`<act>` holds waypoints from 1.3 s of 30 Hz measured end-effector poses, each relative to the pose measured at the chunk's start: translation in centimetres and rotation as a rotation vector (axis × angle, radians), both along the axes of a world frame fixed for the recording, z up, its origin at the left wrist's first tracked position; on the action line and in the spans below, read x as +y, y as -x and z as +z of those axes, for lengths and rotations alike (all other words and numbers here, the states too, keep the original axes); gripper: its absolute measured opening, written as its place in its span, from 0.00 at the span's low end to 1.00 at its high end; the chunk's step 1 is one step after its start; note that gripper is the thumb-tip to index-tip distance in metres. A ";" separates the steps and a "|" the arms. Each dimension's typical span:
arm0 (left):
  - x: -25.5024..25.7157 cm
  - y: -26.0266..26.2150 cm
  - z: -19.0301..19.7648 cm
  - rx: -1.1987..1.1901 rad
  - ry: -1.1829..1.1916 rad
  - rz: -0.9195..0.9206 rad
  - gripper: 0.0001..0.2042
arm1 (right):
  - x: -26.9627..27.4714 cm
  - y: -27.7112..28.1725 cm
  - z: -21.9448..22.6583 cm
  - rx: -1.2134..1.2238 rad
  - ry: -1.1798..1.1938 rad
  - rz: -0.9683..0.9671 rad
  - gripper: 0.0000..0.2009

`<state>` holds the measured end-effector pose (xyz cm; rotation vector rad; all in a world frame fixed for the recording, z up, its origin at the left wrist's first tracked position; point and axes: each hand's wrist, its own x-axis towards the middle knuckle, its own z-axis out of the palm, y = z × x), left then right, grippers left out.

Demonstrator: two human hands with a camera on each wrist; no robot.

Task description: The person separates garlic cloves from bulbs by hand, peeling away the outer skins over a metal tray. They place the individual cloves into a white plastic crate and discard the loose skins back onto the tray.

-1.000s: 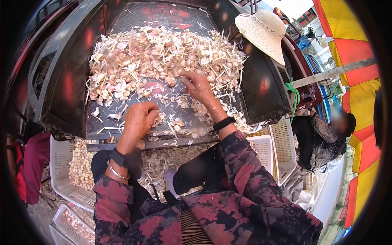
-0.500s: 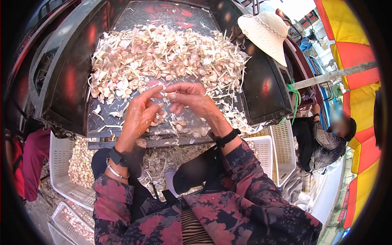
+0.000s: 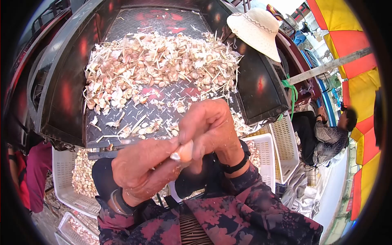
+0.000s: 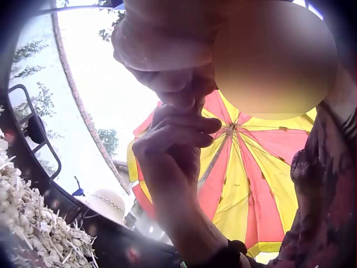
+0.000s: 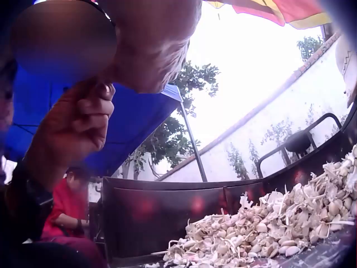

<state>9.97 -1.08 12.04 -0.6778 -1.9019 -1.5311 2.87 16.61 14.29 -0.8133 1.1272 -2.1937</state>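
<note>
In the head view both hands meet close in front of the body, raised above the near edge of the truck bed. A garlic clove (image 3: 186, 151) with a pale end sits between their fingertips. My left hand (image 3: 143, 165) pinches it from the left, and my right hand (image 3: 216, 130) grips it from the other side with curled fingers. The wrist views show the hands touching at the fingertips, the clove hidden there. Beyond them, a broad heap of garlic cloves (image 3: 159, 61), mixed with skins and dry stems, covers the metal bed (image 3: 163, 17).
Dark side walls (image 3: 261, 83) enclose the bed, and a straw hat (image 3: 257, 30) hangs over the right one. White plastic crates (image 3: 61, 171) stand low on both sides, the left one holding cloves. A seated person (image 3: 330, 130) is at the right, beside a striped umbrella (image 3: 363, 81).
The right hand left the heap and met the left hand over the bed. Both then came up and back toward the body, with a clove now showing between their fingers.
</note>
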 end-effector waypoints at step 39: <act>-1.1 -2.2 3.8 0.153 0.366 -0.155 0.19 | 2.0 -2.0 3.9 0.782 -0.100 -0.122 0.17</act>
